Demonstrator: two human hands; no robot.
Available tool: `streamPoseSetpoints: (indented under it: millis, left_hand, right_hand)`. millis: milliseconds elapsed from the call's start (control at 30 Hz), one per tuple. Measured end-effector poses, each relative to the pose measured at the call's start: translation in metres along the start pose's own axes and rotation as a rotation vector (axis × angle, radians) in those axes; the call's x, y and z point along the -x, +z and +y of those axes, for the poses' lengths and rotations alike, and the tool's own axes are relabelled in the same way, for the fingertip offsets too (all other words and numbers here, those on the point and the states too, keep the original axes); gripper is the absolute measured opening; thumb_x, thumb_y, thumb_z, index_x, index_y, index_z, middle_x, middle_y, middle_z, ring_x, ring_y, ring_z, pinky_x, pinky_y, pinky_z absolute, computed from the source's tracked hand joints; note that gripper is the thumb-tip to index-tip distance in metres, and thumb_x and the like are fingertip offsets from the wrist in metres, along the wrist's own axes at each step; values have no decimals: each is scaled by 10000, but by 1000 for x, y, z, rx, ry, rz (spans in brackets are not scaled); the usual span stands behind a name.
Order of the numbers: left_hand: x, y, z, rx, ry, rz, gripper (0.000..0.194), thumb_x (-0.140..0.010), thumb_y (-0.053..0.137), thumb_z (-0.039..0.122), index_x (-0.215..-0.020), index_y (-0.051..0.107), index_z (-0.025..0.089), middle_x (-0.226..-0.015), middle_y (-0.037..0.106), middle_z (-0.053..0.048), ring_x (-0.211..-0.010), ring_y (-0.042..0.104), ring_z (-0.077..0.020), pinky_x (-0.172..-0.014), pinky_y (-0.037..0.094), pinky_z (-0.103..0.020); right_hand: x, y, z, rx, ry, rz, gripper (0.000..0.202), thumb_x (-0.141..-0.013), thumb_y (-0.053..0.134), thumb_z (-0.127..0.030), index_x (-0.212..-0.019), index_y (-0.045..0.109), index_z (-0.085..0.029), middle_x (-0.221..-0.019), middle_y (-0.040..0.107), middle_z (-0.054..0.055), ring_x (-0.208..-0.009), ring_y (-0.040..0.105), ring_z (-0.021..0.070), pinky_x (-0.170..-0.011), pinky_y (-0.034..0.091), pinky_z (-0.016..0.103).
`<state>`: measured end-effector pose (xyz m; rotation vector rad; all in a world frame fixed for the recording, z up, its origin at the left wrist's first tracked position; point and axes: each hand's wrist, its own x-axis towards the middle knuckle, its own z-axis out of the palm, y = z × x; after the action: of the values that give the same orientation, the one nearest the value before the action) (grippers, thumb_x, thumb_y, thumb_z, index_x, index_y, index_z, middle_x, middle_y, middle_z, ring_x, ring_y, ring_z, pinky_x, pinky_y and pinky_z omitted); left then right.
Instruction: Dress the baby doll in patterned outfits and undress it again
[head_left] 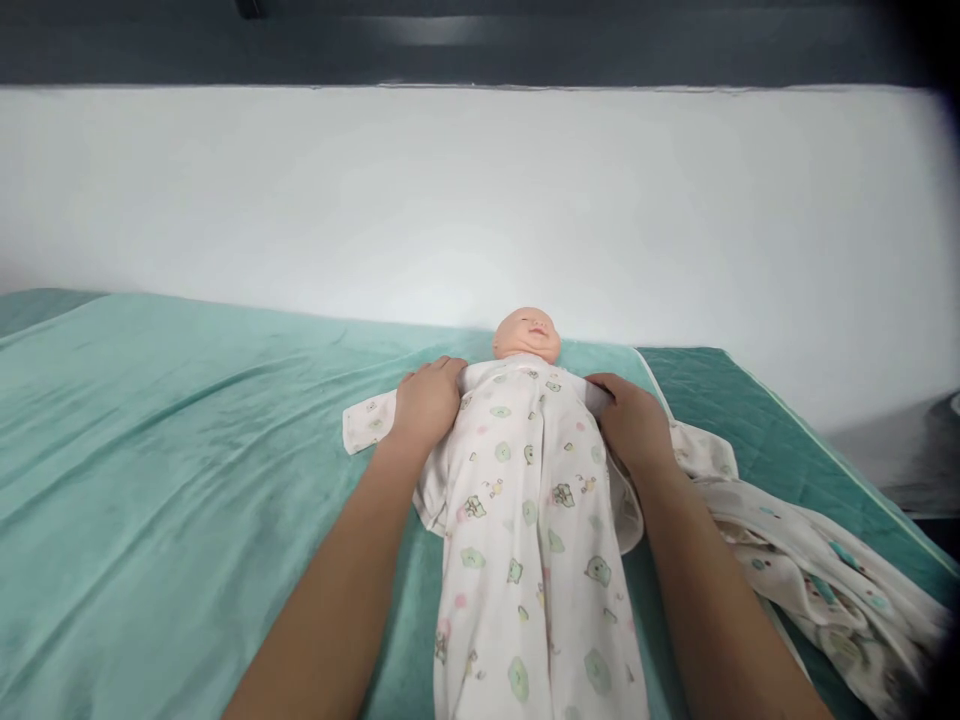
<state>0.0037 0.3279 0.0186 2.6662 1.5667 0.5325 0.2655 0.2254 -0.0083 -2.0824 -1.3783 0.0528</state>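
Observation:
A baby doll (527, 336) lies on its back, head toward the wall. A white baby gown (536, 520) with green, pink and yellow prints covers its body up to the neck. My left hand (430, 402) is closed on the gown at the shoulder on the left; one sleeve (369, 422) sticks out flat beyond it. At the other shoulder, my right hand (634, 420) grips the gown's white edge, fingers tucked partly under the cloth. The doll's arms and legs are hidden by fabric.
A light green sheet (187, 480) with soft folds covers the bed. More printed baby clothes (817, 560) lie crumpled beside my right forearm, partly on a darker green quilted pad (780, 430). A white wall (375, 200) rises behind the bed.

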Motion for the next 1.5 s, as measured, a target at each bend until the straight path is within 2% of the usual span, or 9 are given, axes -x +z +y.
streamPoseSetpoints:
  millis: [200, 367, 467, 600, 733, 900, 1033, 1300, 1500]
  left_hand:
    - [19, 4, -29, 23, -23, 71, 361, -972, 329, 218, -1213, 592, 269, -1189, 679, -33, -1048, 625, -230, -826, 461, -334]
    - [32, 8, -29, 76, -90, 140, 357, -965, 360, 234, -1244, 580, 261, -1210, 666, -43, -1116, 584, -243, -934, 432, -379]
    - [33, 8, -25, 94, -97, 127, 367, -951, 374, 223, -1253, 577, 270, -1220, 659, -38, -1128, 574, -250, -950, 422, -403]
    - [33, 6, -27, 119, -95, 129, 368, -963, 356, 242, -1263, 569, 266, -1245, 650, -40, -1139, 569, -251, -945, 419, -406]
    - [32, 7, -30, 118, -93, 130, 347, -953, 381, 236, -1246, 565, 265, -1229, 659, -42, -1140, 575, -253, -918, 426, -398]
    - [29, 7, -30, 74, -103, 114, 261, -948, 404, 282, -1118, 593, 225, -1137, 684, -76, -1086, 591, -286, -879, 442, -425]
    - [28, 4, -30, 77, -84, 141, 279, -945, 410, 289, -1152, 592, 244, -1164, 681, -70, -1096, 585, -289, -877, 442, -418]
    - [38, -6, -31, 129, -47, 268, 361, -913, 394, 168, -1187, 600, 279, -1136, 669, -49, -1084, 579, -239, -869, 435, -340]
    - [51, -4, -39, 128, -129, 220, 396, -907, 373, 148, -1169, 619, 314, -1143, 664, -26, -1048, 595, -234, -754, 431, -316]
  right_hand:
    - [1, 1, 0, -110, -38, 108, 452, -801, 378, -130, -1088, 718, -209, -1117, 723, 68, -1032, 641, 268, -891, 470, 397]
    - [22, -19, -53, -284, -194, 183, 345, -895, 424, -209, -1107, 696, -220, -1147, 710, 49, -1068, 634, 228, -945, 471, 375]
    - [33, -22, -101, -275, -384, 30, 307, -917, 449, -220, -1132, 668, -231, -1179, 697, 34, -1097, 623, 207, -954, 470, 345]
    - [22, -4, -158, 162, -642, -282, 316, -922, 425, -185, -1142, 651, -174, -1173, 679, 94, -1087, 612, 263, -867, 495, 376]
    - [-4, 22, -190, 477, -735, -499, 255, -889, 495, -209, -1077, 656, -146, -1096, 664, 143, -998, 634, 300, -784, 506, 384]
    - [-17, 46, -201, 529, -700, -559, 305, -882, 548, -265, -1165, 614, -173, -1176, 648, 149, -941, 669, 269, -766, 519, 366]
    - [-18, 51, -207, 598, -618, -568, 244, -841, 634, -259, -1064, 664, -163, -1106, 697, 151, -972, 670, 285, -813, 509, 380]
    - [-17, 8, -199, 664, -636, -534, 291, -885, 590, -299, -1168, 607, -233, -1133, 680, 111, -982, 656, 278, -744, 488, 354]
    - [-22, -23, -186, 703, -579, -513, 267, -904, 571, -328, -1156, 602, -245, -1131, 664, 107, -983, 647, 270, -732, 465, 336]
